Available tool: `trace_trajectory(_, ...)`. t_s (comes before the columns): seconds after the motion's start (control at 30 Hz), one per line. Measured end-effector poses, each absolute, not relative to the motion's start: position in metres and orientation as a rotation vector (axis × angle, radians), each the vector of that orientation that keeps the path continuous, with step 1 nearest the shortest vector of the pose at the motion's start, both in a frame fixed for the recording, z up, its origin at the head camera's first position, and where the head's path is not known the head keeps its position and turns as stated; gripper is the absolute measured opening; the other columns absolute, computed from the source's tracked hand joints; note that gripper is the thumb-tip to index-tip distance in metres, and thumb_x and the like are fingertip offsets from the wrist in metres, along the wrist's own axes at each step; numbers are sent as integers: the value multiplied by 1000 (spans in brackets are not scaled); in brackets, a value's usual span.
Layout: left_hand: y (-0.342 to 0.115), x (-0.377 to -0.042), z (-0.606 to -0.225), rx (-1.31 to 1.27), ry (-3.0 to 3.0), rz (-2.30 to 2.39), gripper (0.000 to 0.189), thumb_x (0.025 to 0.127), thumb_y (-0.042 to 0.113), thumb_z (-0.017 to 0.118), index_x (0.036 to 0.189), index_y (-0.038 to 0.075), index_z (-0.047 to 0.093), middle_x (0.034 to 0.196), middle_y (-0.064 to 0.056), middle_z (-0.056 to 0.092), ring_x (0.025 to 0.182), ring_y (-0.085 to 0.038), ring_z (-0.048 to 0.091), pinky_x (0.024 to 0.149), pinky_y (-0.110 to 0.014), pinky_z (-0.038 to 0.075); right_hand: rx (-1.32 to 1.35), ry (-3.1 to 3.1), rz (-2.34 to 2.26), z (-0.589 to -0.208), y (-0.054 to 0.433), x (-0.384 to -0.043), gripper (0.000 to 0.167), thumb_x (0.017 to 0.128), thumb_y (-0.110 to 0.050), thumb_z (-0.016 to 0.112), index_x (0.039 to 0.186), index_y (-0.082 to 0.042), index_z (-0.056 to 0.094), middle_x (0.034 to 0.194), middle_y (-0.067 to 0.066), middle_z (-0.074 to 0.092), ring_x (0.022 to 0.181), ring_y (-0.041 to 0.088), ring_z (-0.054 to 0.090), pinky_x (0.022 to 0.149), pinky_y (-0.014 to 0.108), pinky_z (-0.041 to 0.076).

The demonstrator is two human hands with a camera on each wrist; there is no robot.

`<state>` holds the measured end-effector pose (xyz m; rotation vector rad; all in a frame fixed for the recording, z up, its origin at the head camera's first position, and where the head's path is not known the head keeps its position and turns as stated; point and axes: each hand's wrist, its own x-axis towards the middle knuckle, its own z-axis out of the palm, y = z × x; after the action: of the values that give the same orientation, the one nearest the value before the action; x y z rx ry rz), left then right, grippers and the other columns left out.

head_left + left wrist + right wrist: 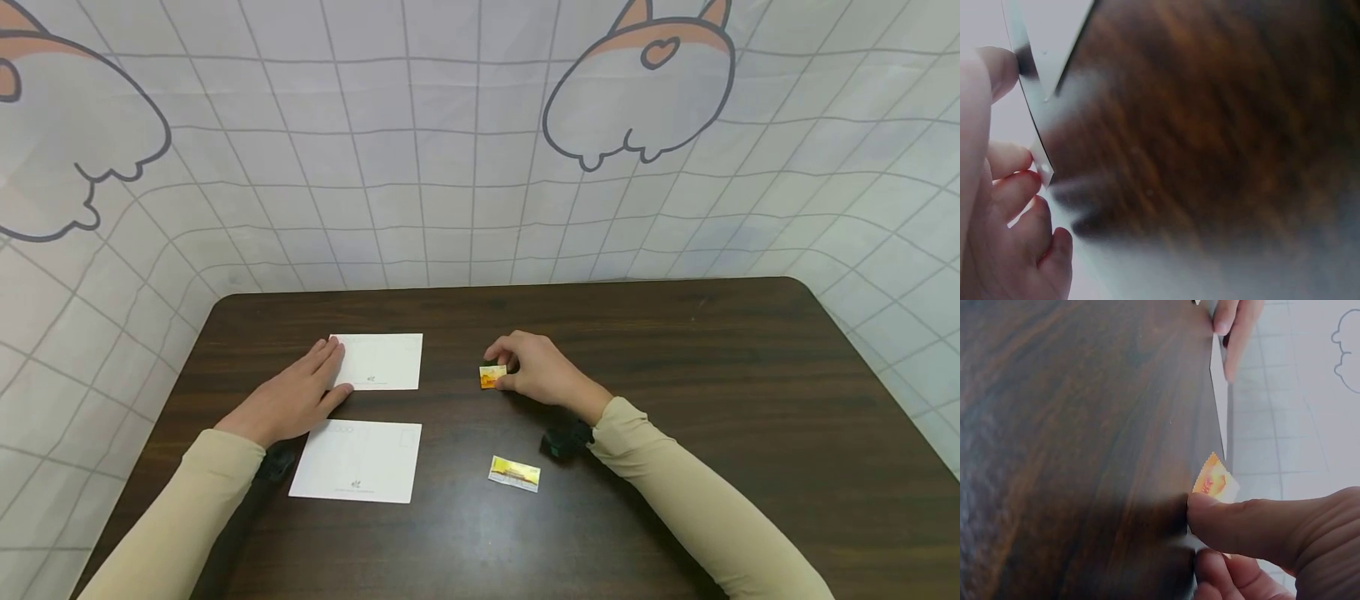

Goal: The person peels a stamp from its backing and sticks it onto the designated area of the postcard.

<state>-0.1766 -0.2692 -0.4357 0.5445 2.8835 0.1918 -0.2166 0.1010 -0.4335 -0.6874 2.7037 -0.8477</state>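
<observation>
My left hand (pixel 303 392) lies with its fingers extended over the left edge of the far white postcard (pixel 382 362). In the left wrist view, its fingertips (pixel 1016 178) are right at a corner of the card. Over to the right, my right hand (pixel 542 368) pinches a small yellow-orange stamp (pixel 491 377) between thumb and fingers. The right wrist view shows the toothed edge of this stamp (pixel 1213 475) beyond the thumb; the hand covers the rest.
A second white postcard (pixel 356 461), with faint printed boxes, lies nearer than the first. A wider yellow-and-white stamp (pixel 514 473) rests on the dark wooden table (pixel 720 417) below the right hand. Behind the table hangs a white gridded cloth (pixel 442 150).
</observation>
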Motion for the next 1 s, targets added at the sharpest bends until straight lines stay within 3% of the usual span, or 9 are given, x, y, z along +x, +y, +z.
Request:
trace_trajectory(0.3,-269,-175,-434,547,2880,194,73,108,38,49,159,-8,26,169,-28,23,158,-46,23,127,-58,29,-641,2711,-923,-435,102,-211,29,88,-12,82,115,-12,73,104,4,71,90,13,65,82,31,57)
trace_trajectory(0.6,-268,-173,-436,520,2867,227,74,109,39,48,160,-7,23,170,-28,20,159,-45,22,126,-59,30,-520,2749,-999,-434,103,-205,17,87,-19,84,103,-14,77,97,2,78,86,13,70,82,31,60)
trace_trajectory(0.83,-266,-170,-435,522,2870,232,73,109,38,49,160,-8,25,170,-28,22,158,-46,23,126,-60,31,-549,2758,-1028,-430,104,-200,16,93,-20,77,109,-16,79,103,4,79,92,16,72,85,34,61)
trace_trajectory(1.0,-266,-168,-437,514,2873,229,73,109,39,48,160,-8,25,170,-28,21,158,-46,23,126,-60,31,-550,2761,-1101,-427,105,-196,19,95,-20,76,112,-16,80,104,3,80,89,14,72,79,29,60)
